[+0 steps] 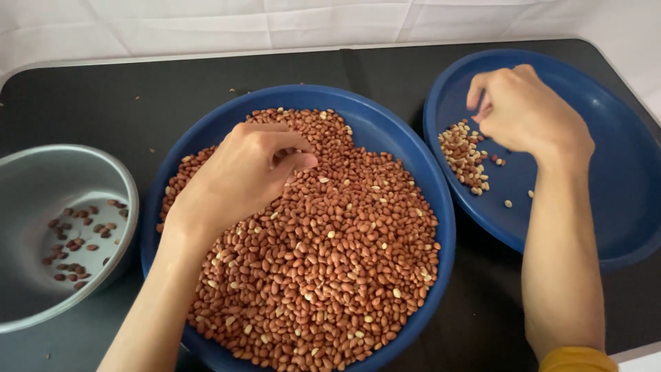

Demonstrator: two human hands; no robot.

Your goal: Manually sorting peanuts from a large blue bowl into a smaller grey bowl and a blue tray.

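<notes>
A big blue plate [406,148] in the middle is heaped with red-skinned peanuts [323,262]. My left hand [241,172] rests on the heap near its upper left, fingers curled and pinched together among the nuts. My right hand [523,110] hovers over a second blue plate [606,158] at the right, fingertips pinched above a small pile of pale skinless peanuts [465,155]. Whether either hand holds a nut is hidden by the fingers.
A grey metal bowl [41,179] at the left holds several dark peanuts [79,238]. Everything sits on a black tabletop [124,96] with a white cloth wall [275,24] behind. A few loose pale nuts [508,203] lie on the right plate.
</notes>
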